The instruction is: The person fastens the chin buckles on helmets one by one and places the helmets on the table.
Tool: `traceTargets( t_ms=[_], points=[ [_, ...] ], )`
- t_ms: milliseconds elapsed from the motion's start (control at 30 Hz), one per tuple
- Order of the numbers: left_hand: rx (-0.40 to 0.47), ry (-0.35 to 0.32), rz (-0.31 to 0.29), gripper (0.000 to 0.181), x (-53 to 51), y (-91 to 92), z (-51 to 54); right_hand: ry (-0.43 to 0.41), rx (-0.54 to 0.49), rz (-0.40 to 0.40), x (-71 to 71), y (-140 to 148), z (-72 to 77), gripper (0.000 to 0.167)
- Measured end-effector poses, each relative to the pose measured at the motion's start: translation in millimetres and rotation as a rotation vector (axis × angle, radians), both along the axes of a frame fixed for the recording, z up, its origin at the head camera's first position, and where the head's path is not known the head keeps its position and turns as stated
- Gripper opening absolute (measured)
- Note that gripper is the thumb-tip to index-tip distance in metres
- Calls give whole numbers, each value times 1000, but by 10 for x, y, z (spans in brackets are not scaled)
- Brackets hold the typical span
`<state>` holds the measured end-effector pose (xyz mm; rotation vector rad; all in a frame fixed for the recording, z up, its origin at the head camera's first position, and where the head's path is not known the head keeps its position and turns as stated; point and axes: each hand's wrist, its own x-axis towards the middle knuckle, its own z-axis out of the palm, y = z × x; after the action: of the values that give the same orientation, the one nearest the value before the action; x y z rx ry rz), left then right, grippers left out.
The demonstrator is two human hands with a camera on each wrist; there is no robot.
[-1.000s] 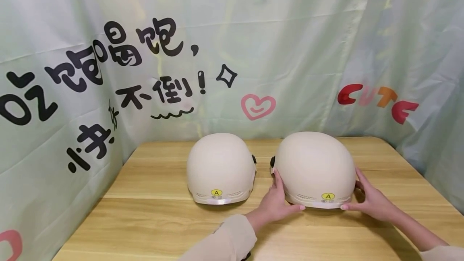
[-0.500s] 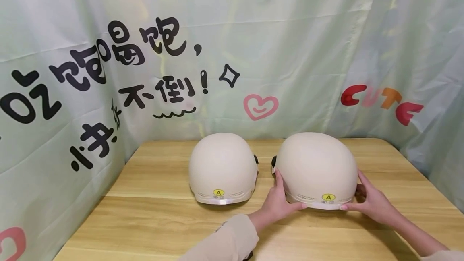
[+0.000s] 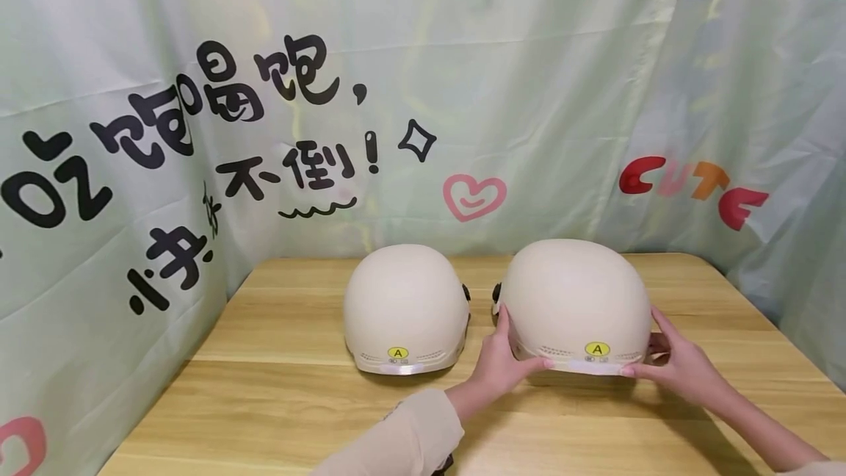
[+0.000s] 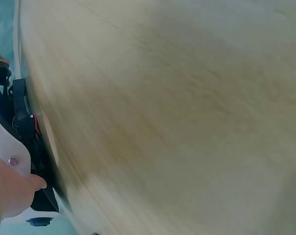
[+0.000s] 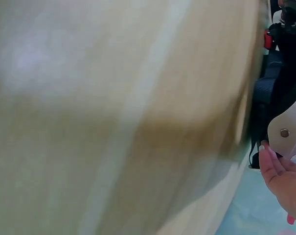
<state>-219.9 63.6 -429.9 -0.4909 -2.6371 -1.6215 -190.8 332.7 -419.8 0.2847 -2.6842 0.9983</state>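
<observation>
Both hands hold the right-hand cream helmet (image 3: 578, 300), which bears a yellow oval "A" sticker on its near side. My left hand (image 3: 499, 366) grips its left lower edge, thumb along the near rim. On the opposite side, my right hand (image 3: 684, 373) grips it the same way, with some fingertips hidden behind the shell. Black straps (image 4: 28, 122) and dark lining show under the rim in the left wrist view. A red buckle part (image 5: 268, 39) appears in the right wrist view. To the left, a second cream helmet (image 3: 406, 307) sits on the table, untouched.
The wooden table (image 3: 277, 402) extends to the left of the helmets and in front of them. Behind it hangs a pale green printed curtain (image 3: 542, 109) with black lettering and a pink heart, wrapping round both sides.
The near rim of the right-hand helmet has risen slightly, with both hands still gripping it; the shadow below it shows more. The left-hand helmet has stayed put.
</observation>
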Motion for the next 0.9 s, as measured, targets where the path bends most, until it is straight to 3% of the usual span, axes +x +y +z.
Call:
traceTargets(
  t_ms=[200, 367, 533, 767, 900],
  points=[
    [12, -26, 29, 110, -12, -25, 69, 28, 10, 9, -19, -20, 90, 105],
    [68, -30, -2, 109, -11, -72, 174, 5, 10, 9, -5, -59, 189, 102],
    [98, 30, -21, 105, -35, -111, 306, -17, 7, 16, -25, -92, 340, 96],
    [120, -35, 16, 100, -98, -106, 470, -116, 14, 36, -60, -91, 550, 92],
    [95, -25, 40, 98, -114, -101, 561, -165, 29, 38, -67, -90, 668, 91]
  ],
)
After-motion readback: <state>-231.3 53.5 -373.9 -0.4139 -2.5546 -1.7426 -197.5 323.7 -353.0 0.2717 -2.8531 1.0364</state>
